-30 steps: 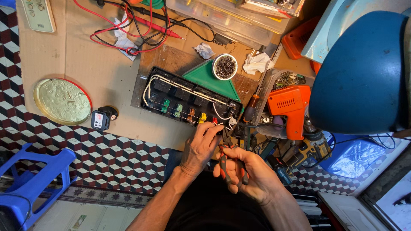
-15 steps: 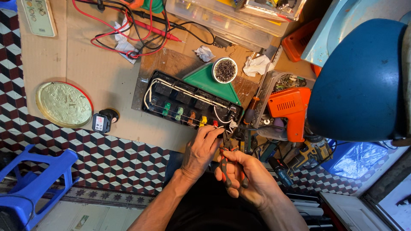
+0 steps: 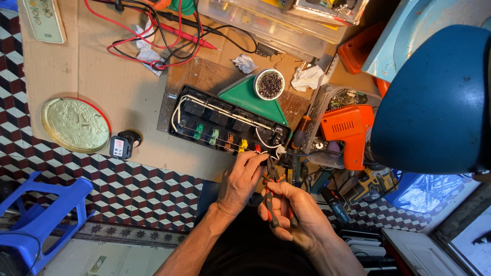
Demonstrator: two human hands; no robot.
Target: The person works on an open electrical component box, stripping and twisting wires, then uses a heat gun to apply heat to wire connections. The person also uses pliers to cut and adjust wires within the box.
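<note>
A black open switch box [image 3: 225,125] with white wires and coloured parts lies on a sheet of cardboard [image 3: 76,66]. My right hand [image 3: 294,212] grips a pair of pliers with red and black handles [image 3: 270,197], its jaws pointing at the near right corner of the box. My left hand [image 3: 243,179] pinches a white wire [image 3: 273,148] at that same corner, just beside the jaws. What the jaws hold is hidden by my fingers.
An orange power drill [image 3: 350,130] and a heap of tools lie to the right. A green triangular tray [image 3: 253,99] and a small cup of dark bits [image 3: 269,84] sit behind the box. A round metal lid [image 3: 74,124], red and black leads [image 3: 153,36], a blue stool [image 3: 36,214] and a blue lamp shade [image 3: 440,102] surround the spot.
Both hands stay at the near right corner of the box, shifting only slightly. The view has moved a little.
</note>
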